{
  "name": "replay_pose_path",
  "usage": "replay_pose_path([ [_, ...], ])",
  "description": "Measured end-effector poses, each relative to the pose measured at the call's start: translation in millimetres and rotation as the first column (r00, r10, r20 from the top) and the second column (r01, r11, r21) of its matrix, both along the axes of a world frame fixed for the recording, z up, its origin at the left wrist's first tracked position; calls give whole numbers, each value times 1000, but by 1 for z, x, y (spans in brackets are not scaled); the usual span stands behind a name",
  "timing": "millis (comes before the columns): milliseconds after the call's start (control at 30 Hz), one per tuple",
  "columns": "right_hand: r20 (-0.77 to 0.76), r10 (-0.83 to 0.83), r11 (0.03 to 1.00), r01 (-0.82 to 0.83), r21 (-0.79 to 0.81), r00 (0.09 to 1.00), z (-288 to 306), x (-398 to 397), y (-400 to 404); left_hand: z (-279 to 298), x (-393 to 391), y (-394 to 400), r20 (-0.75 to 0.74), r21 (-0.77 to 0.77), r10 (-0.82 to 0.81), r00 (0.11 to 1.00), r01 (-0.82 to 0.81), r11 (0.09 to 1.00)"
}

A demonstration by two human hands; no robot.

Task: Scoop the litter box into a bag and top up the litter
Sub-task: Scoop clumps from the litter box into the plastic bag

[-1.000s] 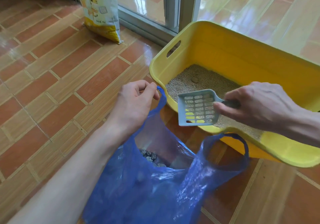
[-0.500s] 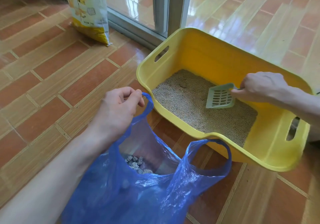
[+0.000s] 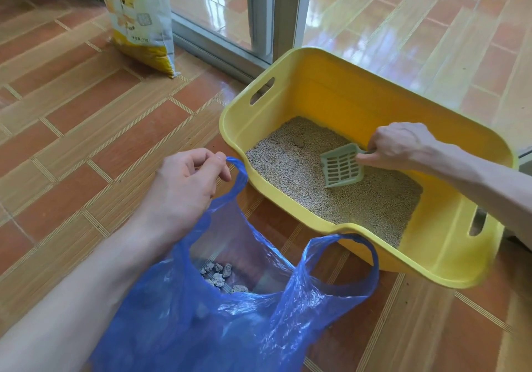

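My right hand (image 3: 398,145) grips the scoop (image 3: 342,165) inside the litter box (image 3: 359,89), its blade tilted down into the litter (image 3: 290,167), long axis pointing toward me. My left hand (image 3: 184,187) pinches one handle of the blue bag (image 3: 230,322), holding it open just beside the box.

Occlusions and crops

Your right hand (image 3: 398,145) hides the scoop (image 3: 342,167) handle; litter sack (image 3: 138,17) top and blue bag (image 3: 230,314) bottom run off-frame.
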State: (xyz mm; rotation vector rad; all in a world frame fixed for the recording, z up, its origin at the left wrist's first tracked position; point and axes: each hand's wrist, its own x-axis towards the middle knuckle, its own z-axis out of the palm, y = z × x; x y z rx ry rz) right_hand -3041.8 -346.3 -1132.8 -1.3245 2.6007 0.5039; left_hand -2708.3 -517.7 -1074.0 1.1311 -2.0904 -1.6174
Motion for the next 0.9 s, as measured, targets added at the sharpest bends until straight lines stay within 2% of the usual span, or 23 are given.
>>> replay_pose_path([
  [400,87,116,982,-101,-160,989,-14,12,-6,0,1,-2,-7,13,-2,1000,2,1000],
  [633,282,14,972,53,-228,959,-17,17,6,0,0,1,-1,10,-7,1000,7,1000],
  [800,344,-3,951,110,-290,939,-13,18,18,1,1,1,1,8,-13,1000,13,1000],
  [900,458,-26,939,179,-293,888,-12,21,23,1,0,1,2,0,-12,1000,12,1000],
])
